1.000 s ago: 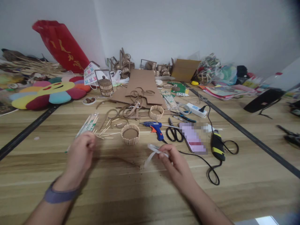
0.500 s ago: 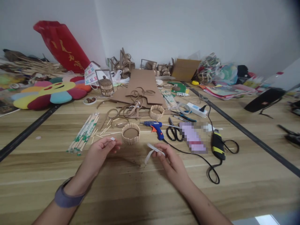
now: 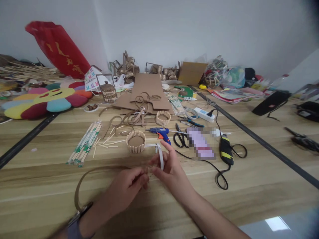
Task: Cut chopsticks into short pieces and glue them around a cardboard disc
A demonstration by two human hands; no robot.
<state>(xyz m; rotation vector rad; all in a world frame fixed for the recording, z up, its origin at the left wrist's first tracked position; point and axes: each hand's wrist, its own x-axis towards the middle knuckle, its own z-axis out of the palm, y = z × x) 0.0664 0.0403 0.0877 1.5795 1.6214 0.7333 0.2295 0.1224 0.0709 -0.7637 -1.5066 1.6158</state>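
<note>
Low over the near part of the table, my left hand (image 3: pixel 131 186) is closed in a pinch; what lies between its fingertips is small and partly hidden. A thin brown strip (image 3: pixel 86 177) curves from beside my left wrist up to the fingertips of both hands. Touching or nearly touching those fingertips, my right hand (image 3: pixel 174 172) has its thumb bent inward and its index finger raised. A curled white strip (image 3: pixel 160 156) hangs among its fingers. Just beyond stands a ring of short wooden sticks (image 3: pixel 136 142) with a brown base, and a second such ring (image 3: pixel 163 118) sits further back.
A blue glue gun (image 3: pixel 159 131), black scissors (image 3: pixel 181 136) and a black-yellow corded tool (image 3: pixel 226 151) lie to the right. Bagged sticks (image 3: pixel 86 142) and loose sticks (image 3: pixel 108 142) are left. Brown strips and cardboard (image 3: pixel 147 88) sit behind.
Both hands have come together near the table's middle; the left moved right and down. The brown strip now arcs up to the fingertips. The white strip stays with my right hand.
</note>
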